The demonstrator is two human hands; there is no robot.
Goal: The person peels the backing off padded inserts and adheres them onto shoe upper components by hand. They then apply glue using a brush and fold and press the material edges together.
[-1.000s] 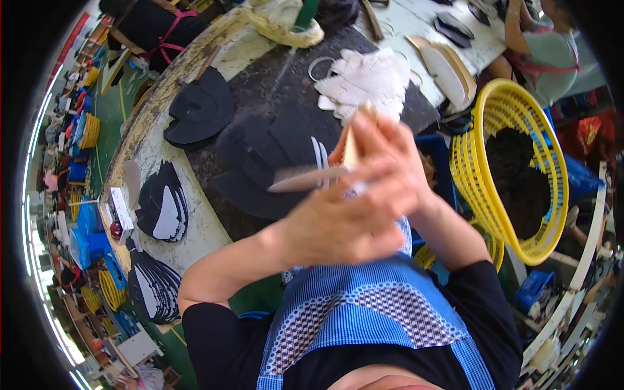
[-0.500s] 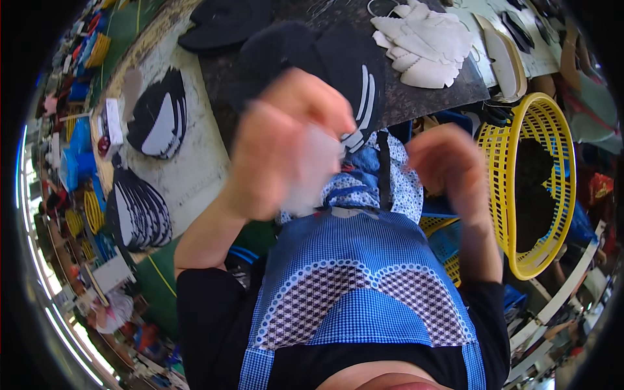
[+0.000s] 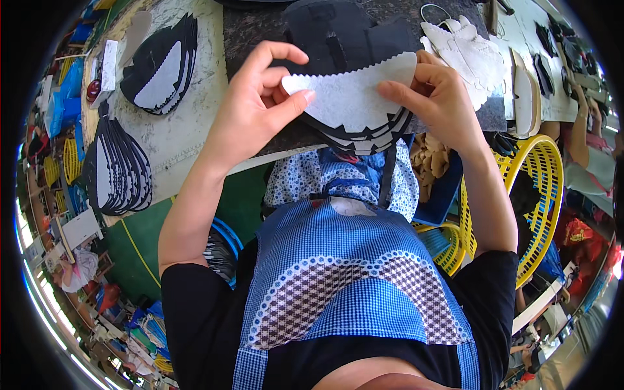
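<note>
A white half-moon fabric piece [image 3: 348, 101] with a zigzag-cut edge is stretched between my two hands. My left hand [image 3: 253, 101] pinches its left corner between thumb and fingers, the index finger raised. On the opposite end, my right hand [image 3: 442, 97] has the thumb on top and curled fingers partly hidden. Beneath the white piece lie black fabric shoe pieces [image 3: 325, 45], overlapping, with white notched strips showing at their near edge. These rest on a dark mottled board [image 3: 253, 39] at the table's near edge.
More white zigzag pieces [image 3: 465, 58] are heaped right of the black ones. Stacks of black-and-white pieces [image 3: 162, 68] lie on the left of the table [image 3: 201, 84]. A yellow basket [image 3: 543, 195] and a blue bin [image 3: 448, 195] of tan scraps stand at the right, below the tabletop.
Both hands, blurred before, have moved up and forward over the black pieces. The white piece, earlier a blur by my left hand, is now spread out, and my right hand has taken its other end.
</note>
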